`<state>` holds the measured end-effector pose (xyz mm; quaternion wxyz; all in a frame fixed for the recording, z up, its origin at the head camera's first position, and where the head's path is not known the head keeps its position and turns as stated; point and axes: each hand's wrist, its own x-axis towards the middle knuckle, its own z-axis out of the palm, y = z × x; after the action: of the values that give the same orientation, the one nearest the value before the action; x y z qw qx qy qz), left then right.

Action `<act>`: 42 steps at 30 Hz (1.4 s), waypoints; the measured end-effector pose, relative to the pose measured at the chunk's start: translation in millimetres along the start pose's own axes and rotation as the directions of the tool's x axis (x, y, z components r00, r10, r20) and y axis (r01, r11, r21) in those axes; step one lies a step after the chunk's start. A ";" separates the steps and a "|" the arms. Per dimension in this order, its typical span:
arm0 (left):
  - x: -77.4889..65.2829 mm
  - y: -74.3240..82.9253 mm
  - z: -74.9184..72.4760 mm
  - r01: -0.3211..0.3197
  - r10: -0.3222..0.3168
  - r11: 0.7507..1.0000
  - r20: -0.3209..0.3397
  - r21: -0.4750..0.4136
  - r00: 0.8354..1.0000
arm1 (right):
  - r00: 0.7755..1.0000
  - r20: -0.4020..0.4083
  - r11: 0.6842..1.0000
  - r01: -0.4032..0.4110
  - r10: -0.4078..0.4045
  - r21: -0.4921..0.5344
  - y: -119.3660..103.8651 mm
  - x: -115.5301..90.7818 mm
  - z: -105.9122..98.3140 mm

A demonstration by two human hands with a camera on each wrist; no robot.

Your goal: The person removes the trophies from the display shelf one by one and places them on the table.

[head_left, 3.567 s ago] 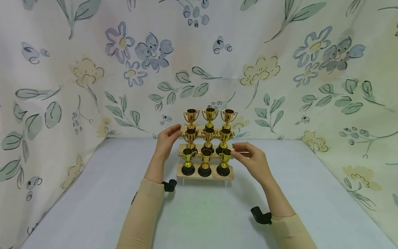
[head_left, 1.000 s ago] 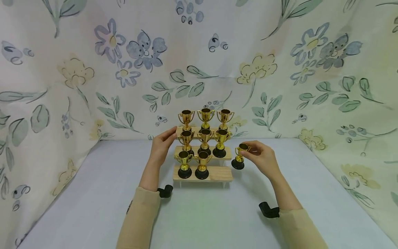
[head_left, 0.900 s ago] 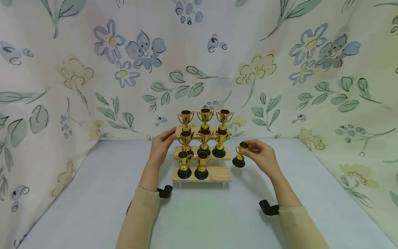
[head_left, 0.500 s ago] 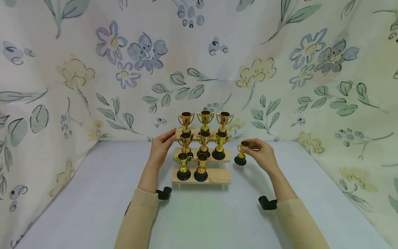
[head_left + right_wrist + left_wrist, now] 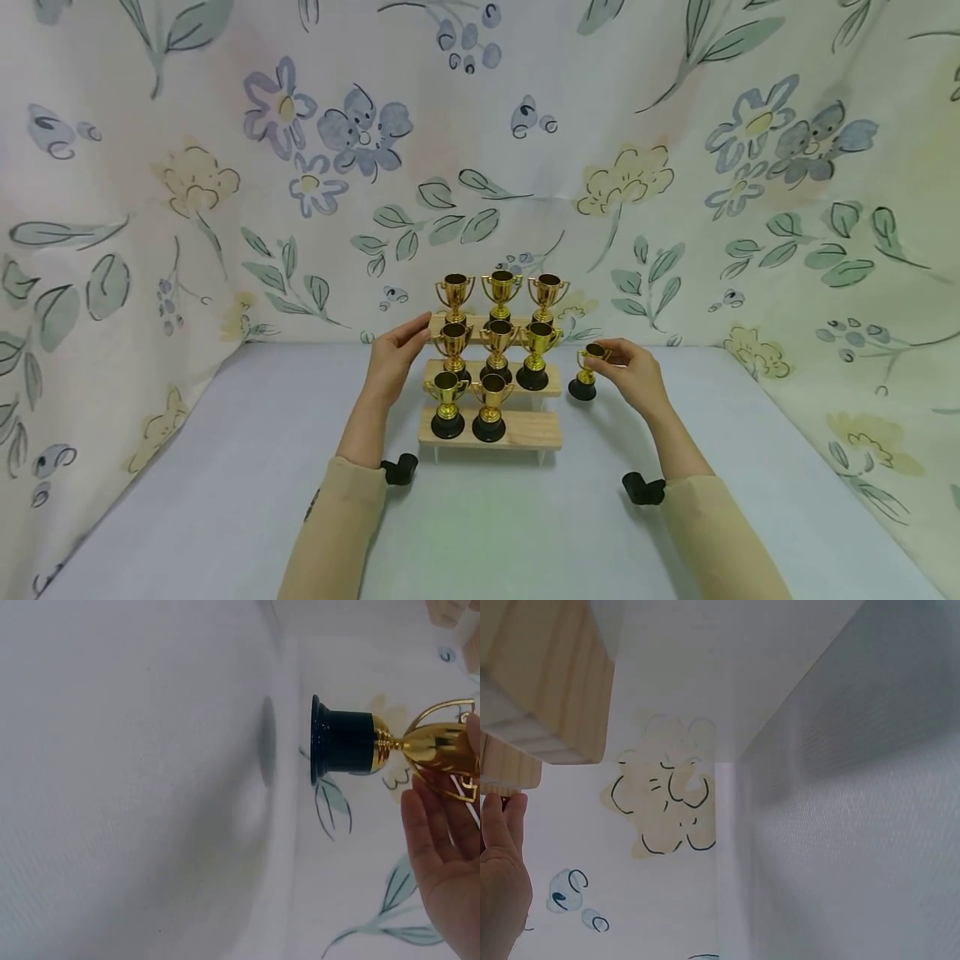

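Observation:
My right hand [image 5: 636,375] pinches a small gold trophy cup [image 5: 586,379] with a black base, upright, just right of a three-tier wooden stand [image 5: 536,429]. In the right wrist view, a gap shows between the base [image 5: 349,742] and its shadow on the table. My left hand [image 5: 390,358] touches the left end of the stand's top tier with fairly straight fingers; in the left wrist view its fingertips [image 5: 515,806] are against the wood. Similar trophies stand in rows: three on top, three in the middle, two in front. The front tier's right end is bare.
A white-covered table [image 5: 480,533] extends around the stand. Behind and at the sides hangs a floral cloth [image 5: 495,167]. Black camera mounts [image 5: 642,489] stick out inward from both wrists.
My right hand has taken the trophy from the front tier's right end and moved it right, off the stand, then slightly farther back. My left hand has come to the top tier's end.

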<state>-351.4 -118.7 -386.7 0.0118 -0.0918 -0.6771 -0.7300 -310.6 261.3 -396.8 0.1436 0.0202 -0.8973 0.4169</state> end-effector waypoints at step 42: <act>0.7 -1.5 1.8 -0.018 0.018 0.998 -0.001 -0.052 1.000 | 0.999 0.029 0.999 -0.012 0.013 -0.044 12.3 0.5 11.4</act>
<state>-352.1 -116.7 -388.0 0.0161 -0.0980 -0.6570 -0.7474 -315.7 260.7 -412.8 0.1283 0.0175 -0.9083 0.3979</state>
